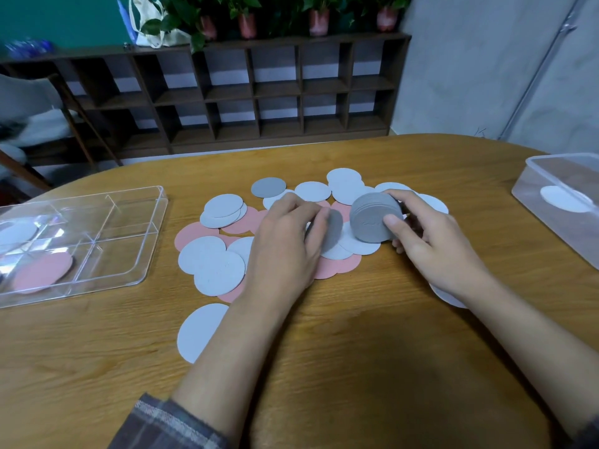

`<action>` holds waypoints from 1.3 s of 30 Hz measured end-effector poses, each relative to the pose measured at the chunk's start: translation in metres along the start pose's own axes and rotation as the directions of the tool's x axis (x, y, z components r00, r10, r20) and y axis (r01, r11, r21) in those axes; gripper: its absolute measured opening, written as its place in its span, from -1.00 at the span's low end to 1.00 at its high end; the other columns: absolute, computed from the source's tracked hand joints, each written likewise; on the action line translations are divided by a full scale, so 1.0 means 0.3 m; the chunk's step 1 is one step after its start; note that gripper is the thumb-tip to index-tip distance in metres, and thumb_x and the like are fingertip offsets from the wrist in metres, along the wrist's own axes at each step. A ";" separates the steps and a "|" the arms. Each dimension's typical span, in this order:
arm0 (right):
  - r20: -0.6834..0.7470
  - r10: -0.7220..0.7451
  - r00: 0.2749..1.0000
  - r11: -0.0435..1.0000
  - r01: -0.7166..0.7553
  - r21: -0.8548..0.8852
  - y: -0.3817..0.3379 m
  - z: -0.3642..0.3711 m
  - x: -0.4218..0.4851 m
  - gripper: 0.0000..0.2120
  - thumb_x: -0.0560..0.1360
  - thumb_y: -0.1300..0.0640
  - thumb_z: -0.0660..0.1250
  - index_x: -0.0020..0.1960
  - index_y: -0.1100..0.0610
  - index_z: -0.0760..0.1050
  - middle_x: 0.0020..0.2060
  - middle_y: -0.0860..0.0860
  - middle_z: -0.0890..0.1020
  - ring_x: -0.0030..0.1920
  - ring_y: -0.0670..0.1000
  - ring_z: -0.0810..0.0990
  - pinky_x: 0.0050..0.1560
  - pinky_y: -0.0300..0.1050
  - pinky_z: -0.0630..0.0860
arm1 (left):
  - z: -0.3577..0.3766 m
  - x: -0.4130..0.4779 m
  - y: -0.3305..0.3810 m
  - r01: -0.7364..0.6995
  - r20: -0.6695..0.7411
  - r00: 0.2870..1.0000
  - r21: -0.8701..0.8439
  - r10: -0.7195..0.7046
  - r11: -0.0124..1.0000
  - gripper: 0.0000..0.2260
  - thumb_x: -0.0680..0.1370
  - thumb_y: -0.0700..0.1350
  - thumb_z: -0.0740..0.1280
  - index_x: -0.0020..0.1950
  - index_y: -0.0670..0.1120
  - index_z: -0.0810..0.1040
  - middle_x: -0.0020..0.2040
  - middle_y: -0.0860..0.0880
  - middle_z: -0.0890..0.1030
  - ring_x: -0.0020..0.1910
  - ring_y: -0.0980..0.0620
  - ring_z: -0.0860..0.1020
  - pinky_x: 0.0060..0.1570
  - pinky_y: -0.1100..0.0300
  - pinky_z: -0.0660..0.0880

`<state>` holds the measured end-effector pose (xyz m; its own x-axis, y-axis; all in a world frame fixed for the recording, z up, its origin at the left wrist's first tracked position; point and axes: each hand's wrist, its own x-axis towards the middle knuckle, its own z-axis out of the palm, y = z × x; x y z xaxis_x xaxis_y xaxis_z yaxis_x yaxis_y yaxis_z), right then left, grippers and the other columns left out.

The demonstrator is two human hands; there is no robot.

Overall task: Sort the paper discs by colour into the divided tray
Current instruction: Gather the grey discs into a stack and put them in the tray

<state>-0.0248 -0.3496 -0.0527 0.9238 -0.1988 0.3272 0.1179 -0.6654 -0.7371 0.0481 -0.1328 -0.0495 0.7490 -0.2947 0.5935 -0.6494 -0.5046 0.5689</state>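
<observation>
Loose paper discs in white, pink and grey lie overlapping in a pile [214, 270] at the table's middle. My right hand [431, 241] grips a thick stack of grey discs [372, 218], held on edge just above the pile. My left hand [285, 244] rests on the pile with its thumb and fingers pinching a single grey disc [334, 234]. One more grey disc [268, 187] lies flat at the far side. The clear divided tray [129, 228] sits at the left, with a pink disc [42, 270] in a near compartment and a white disc [16, 233] in another.
A clear plastic box [560, 202] holding a white disc stands at the right table edge. A lone white disc [199, 332] lies near my left forearm. A dark wooden shelf unit [259, 92] and a chair stand beyond the table.
</observation>
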 end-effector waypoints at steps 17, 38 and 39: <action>0.146 0.028 0.989 0.953 -0.071 0.295 -0.009 0.023 0.005 -0.61 0.62 0.03 0.15 0.36 -0.24 0.53 -0.19 0.15 0.61 -0.16 0.13 0.57 0.05 0.13 0.54 | 0.033 -0.025 0.055 0.263 0.191 0.954 -0.170 -0.230 0.950 -0.70 0.55 0.00 0.49 0.28 0.06 0.69 -0.24 0.07 0.67 -0.33 0.16 0.60 -0.16 0.28 0.56; 0.138 -0.036 0.990 0.984 0.059 -0.170 -0.030 0.068 0.007 -0.46 0.73 0.03 0.09 0.67 -0.11 0.03 0.53 -0.07 0.38 0.49 -0.07 0.31 0.52 0.00 0.23 | 0.103 -0.031 0.074 0.065 0.115 0.989 0.197 -0.089 0.978 -0.71 0.71 0.02 0.23 0.17 -0.18 0.59 -0.05 -0.15 0.56 -0.10 -0.20 0.55 -0.15 -0.05 0.49; 0.129 -0.047 0.990 0.985 0.068 -0.158 -0.027 0.066 0.009 -0.48 0.73 0.04 0.10 0.66 -0.11 0.09 0.52 -0.08 0.40 0.47 -0.08 0.33 0.47 -0.09 0.26 | 0.094 -0.029 0.075 0.054 0.115 0.990 0.206 -0.079 0.977 -0.69 0.70 0.07 0.24 0.17 -0.15 0.61 -0.06 -0.12 0.56 -0.11 -0.17 0.55 -0.17 -0.03 0.49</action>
<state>-0.0161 -0.3305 -0.0575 0.9565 -0.0724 0.2825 0.1211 -0.7826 -0.6107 0.0308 -0.1644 -0.0579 0.8080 -0.3453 0.4774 -0.5670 -0.6758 0.4709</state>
